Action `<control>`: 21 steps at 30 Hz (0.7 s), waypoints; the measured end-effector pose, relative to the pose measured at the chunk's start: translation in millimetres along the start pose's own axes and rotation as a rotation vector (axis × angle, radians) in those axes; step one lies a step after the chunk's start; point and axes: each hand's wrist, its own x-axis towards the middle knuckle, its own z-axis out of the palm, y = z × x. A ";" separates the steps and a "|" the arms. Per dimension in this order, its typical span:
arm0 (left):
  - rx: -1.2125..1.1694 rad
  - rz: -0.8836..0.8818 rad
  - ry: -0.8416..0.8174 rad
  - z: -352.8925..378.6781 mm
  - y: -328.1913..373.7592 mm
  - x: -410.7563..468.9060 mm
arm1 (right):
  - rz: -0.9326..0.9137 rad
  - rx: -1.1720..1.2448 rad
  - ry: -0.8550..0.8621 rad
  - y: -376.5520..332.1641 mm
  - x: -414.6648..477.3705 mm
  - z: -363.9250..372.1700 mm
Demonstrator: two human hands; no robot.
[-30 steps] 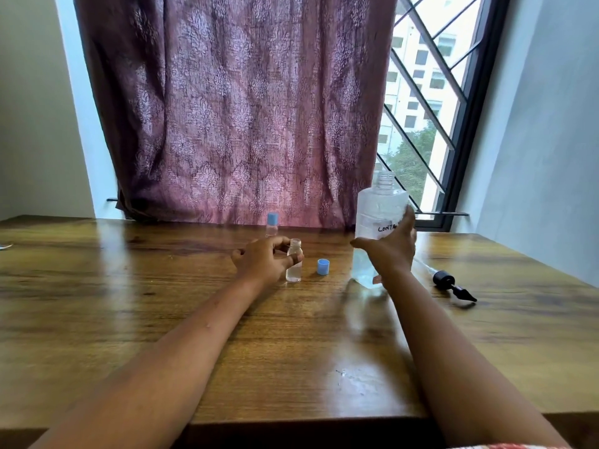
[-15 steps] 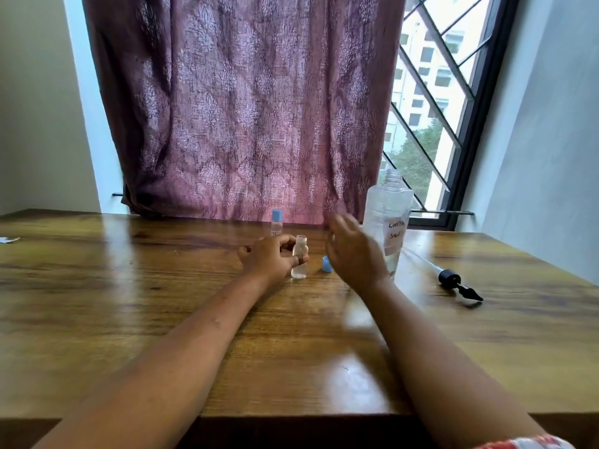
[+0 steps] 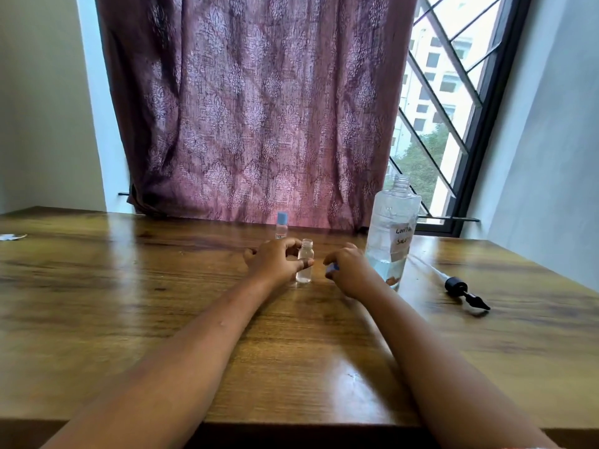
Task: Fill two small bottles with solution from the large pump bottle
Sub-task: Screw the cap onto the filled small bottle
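A small clear bottle (image 3: 304, 262) stands uncapped on the wooden table (image 3: 129, 286), and my left hand (image 3: 275, 260) grips it from the left. Just to its right, my right hand (image 3: 348, 270) pinches a small blue cap (image 3: 332, 269), most of which is hidden by the fingers. A second small bottle (image 3: 281, 225) with a blue cap stands behind my left hand. The large clear bottle (image 3: 390, 234), open-necked with a handwritten label and partly filled, stands upright to the right of my right hand. Its black pump head with tube (image 3: 460, 288) lies on the table further right.
A dark patterned curtain (image 3: 252, 108) hangs behind the table's far edge. A barred window (image 3: 434, 102) is at the back right, with a grey wall to the right. A small scrap (image 3: 9, 237) lies at the table's far left.
My right hand let go of the large bottle, left it standing, moved left and picked up the blue cap from the table. My left hand kept its hold on the small bottle.
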 end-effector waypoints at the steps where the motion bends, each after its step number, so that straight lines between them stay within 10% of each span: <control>1: -0.015 0.000 0.005 0.0 0.3 -0.8 | 0.022 0.082 0.019 1.2 -0.5 -4.2; 10: -0.093 0.005 0.015 -1.2 2.7 -3.8 | 0.184 0.840 0.445 -31.1 -2.3 -16.1; 21: -0.139 0.015 -0.049 -2.3 1.1 -0.6 | 0.056 0.770 0.284 -31.3 3.9 -3.3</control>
